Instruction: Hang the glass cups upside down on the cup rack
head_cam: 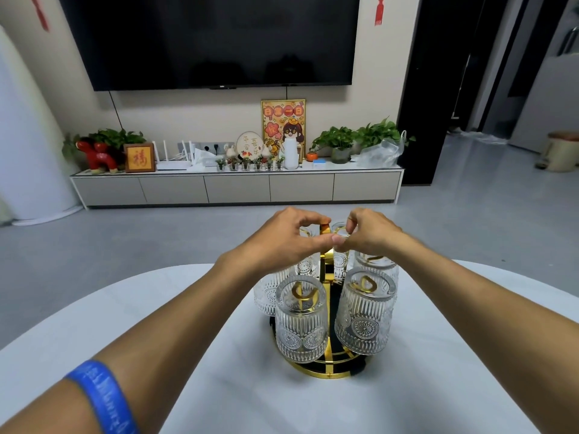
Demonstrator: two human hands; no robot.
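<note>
A gold wire cup rack (pixel 326 372) with a round base stands on the white table. Several ribbed glass cups hang upside down on its prongs: one at the near left (pixel 300 321), one at the near right (pixel 365 314), and others at the left (pixel 264 292) and right (pixel 377 264). Two more hang at the back. My left hand (pixel 282 241) pinches the rack's gold top handle (pixel 324 228) between thumb and index finger. My right hand (pixel 369 233) grips the upturned base of the back right cup (pixel 340 261) with its fingertips.
The rounded white table (pixel 219 355) ends just beyond the rack, with grey floor past it. Far behind stand a low TV cabinet (pixel 238 187) with plants and ornaments, and a wall-mounted TV. A blue wristband (pixel 103 399) is on my left forearm.
</note>
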